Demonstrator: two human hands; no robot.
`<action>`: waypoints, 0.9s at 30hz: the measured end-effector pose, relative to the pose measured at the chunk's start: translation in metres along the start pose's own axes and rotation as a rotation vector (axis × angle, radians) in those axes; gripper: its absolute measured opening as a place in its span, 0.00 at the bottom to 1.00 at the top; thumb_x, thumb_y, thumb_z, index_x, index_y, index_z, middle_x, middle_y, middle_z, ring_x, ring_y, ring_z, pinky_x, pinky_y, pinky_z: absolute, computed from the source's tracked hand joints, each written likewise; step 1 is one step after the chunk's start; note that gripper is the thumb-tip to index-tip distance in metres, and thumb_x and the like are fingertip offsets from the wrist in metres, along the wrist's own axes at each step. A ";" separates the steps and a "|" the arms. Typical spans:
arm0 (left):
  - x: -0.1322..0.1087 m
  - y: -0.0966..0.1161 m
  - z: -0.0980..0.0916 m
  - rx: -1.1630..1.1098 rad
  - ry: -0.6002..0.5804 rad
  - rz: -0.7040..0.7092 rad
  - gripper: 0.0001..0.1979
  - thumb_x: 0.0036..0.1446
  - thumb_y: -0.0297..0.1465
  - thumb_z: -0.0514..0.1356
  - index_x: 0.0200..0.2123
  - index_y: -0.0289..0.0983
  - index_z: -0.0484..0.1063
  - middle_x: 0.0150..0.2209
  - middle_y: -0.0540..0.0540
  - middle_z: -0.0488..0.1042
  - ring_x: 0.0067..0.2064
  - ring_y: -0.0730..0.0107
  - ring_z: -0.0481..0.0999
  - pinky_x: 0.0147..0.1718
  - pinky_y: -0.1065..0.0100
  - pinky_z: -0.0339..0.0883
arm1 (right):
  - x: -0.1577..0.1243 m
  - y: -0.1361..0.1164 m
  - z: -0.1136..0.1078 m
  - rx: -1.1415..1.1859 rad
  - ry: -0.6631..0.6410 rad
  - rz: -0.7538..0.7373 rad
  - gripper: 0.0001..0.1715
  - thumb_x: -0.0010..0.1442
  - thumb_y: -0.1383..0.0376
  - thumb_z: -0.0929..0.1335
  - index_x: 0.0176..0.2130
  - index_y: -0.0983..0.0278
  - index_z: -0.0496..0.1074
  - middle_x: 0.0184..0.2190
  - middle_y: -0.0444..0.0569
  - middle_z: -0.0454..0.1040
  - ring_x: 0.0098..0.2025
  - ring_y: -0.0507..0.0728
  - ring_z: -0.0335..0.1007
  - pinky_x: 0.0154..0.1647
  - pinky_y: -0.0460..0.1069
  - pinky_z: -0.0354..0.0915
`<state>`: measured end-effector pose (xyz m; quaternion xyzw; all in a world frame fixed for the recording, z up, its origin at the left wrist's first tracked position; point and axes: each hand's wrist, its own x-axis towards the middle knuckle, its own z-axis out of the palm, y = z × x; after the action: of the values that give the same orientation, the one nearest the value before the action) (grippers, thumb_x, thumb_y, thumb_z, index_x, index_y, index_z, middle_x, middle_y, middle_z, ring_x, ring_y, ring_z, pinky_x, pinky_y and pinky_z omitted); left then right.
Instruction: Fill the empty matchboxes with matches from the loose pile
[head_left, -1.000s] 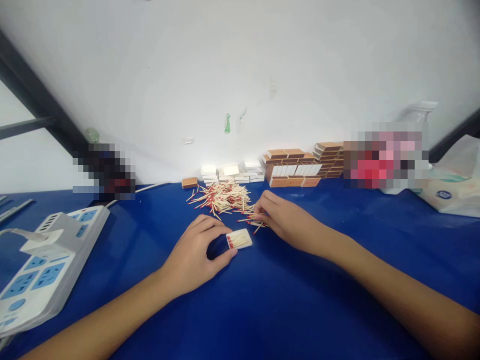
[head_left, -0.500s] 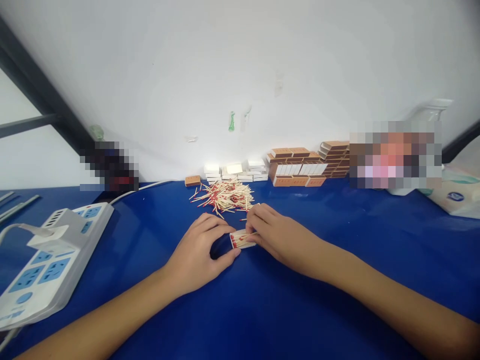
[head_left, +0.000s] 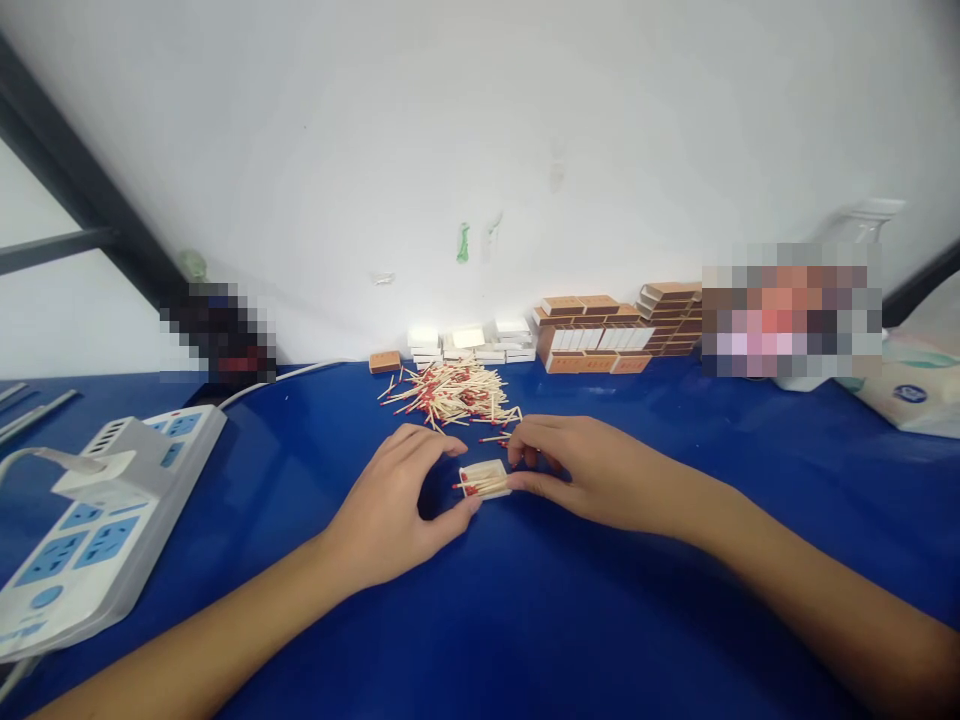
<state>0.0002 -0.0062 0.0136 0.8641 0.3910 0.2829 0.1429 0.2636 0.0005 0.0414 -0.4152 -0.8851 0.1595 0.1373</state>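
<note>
A small white matchbox tray (head_left: 496,494) lies on the blue tabletop between my hands, holding several red-tipped matches (head_left: 486,482). One match pokes out past its left end. My left hand (head_left: 394,500) curves around that end, thumb at the near corner and index finger lifted just off the far side. At the right end, the thumb of my right hand (head_left: 592,470) touches or nearly touches the tray, while its other fingers curl apart from it. Just beyond is a loose heap of matches (head_left: 459,392), with a few strays close to my right fingertips.
White trays (head_left: 469,340) are stacked by the wall, beside a single brown matchbox (head_left: 385,362). Further right stand piled brown matchboxes (head_left: 596,345). A power strip (head_left: 124,540) with a plugged-in adapter occupies the left; a tissue pack (head_left: 911,385) sits far right.
My right fingers have let go of the matches in the tray and drawn back to the right. My left index finger has lifted off the tray's far side.
</note>
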 end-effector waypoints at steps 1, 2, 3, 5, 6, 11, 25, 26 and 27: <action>0.000 0.000 -0.001 -0.003 0.009 0.001 0.14 0.61 0.34 0.66 0.49 0.41 0.74 0.47 0.44 0.77 0.51 0.55 0.74 0.52 0.52 0.71 | 0.000 0.000 0.000 0.000 -0.009 -0.006 0.04 0.69 0.62 0.70 0.40 0.60 0.72 0.38 0.46 0.77 0.36 0.55 0.71 0.35 0.50 0.62; 0.001 0.000 -0.002 -0.003 0.014 0.006 0.10 0.61 0.32 0.65 0.46 0.41 0.74 0.47 0.44 0.77 0.51 0.56 0.74 0.52 0.52 0.70 | -0.001 0.000 0.000 -0.002 -0.017 -0.013 0.04 0.69 0.63 0.70 0.40 0.60 0.73 0.38 0.46 0.77 0.36 0.55 0.71 0.36 0.50 0.62; 0.001 0.000 -0.003 0.000 0.017 0.013 0.06 0.61 0.31 0.65 0.43 0.41 0.74 0.46 0.45 0.77 0.51 0.56 0.74 0.53 0.52 0.70 | -0.001 0.000 0.000 -0.004 -0.025 -0.020 0.04 0.69 0.64 0.70 0.39 0.60 0.73 0.38 0.46 0.76 0.37 0.55 0.71 0.36 0.50 0.62; 0.001 0.000 -0.004 0.010 0.018 0.030 0.03 0.61 0.30 0.64 0.39 0.41 0.74 0.46 0.45 0.77 0.51 0.57 0.73 0.53 0.52 0.70 | -0.001 -0.001 0.002 -0.003 -0.035 -0.032 0.04 0.69 0.65 0.69 0.39 0.61 0.73 0.38 0.47 0.76 0.38 0.56 0.71 0.37 0.50 0.62; 0.002 0.000 -0.004 0.015 0.015 0.036 0.02 0.61 0.29 0.64 0.38 0.41 0.75 0.46 0.45 0.77 0.52 0.57 0.73 0.53 0.52 0.70 | -0.001 -0.002 0.002 -0.002 -0.038 -0.034 0.05 0.70 0.66 0.68 0.38 0.61 0.72 0.39 0.48 0.76 0.38 0.56 0.71 0.38 0.50 0.63; 0.001 0.000 -0.002 0.015 -0.012 0.050 0.04 0.62 0.26 0.62 0.35 0.41 0.77 0.46 0.45 0.77 0.51 0.58 0.74 0.52 0.53 0.70 | 0.000 -0.003 0.005 0.003 -0.015 -0.044 0.07 0.71 0.67 0.67 0.38 0.61 0.73 0.39 0.48 0.76 0.38 0.56 0.71 0.38 0.50 0.64; 0.003 0.000 0.003 -0.006 0.152 0.087 0.04 0.66 0.28 0.63 0.36 0.39 0.77 0.43 0.46 0.77 0.48 0.62 0.74 0.50 0.58 0.70 | 0.002 -0.001 0.015 -0.016 0.094 -0.125 0.05 0.71 0.68 0.67 0.45 0.63 0.74 0.44 0.51 0.72 0.42 0.57 0.72 0.43 0.51 0.68; 0.003 0.001 0.004 -0.010 0.152 0.085 0.04 0.66 0.28 0.63 0.36 0.39 0.78 0.43 0.46 0.77 0.48 0.62 0.74 0.50 0.58 0.70 | 0.002 0.000 0.015 -0.012 0.092 -0.117 0.05 0.71 0.67 0.67 0.45 0.63 0.74 0.45 0.51 0.72 0.43 0.57 0.72 0.43 0.51 0.68; 0.003 0.001 0.005 -0.013 0.153 0.080 0.04 0.66 0.28 0.63 0.36 0.39 0.78 0.42 0.46 0.77 0.48 0.62 0.74 0.50 0.58 0.71 | 0.002 0.000 0.015 -0.007 0.091 -0.110 0.05 0.72 0.67 0.67 0.45 0.63 0.74 0.45 0.51 0.72 0.42 0.57 0.72 0.42 0.51 0.68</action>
<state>0.0059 -0.0048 0.0112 0.8541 0.3640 0.3559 0.1069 0.2571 -0.0008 0.0277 -0.3734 -0.8999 0.1296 0.1844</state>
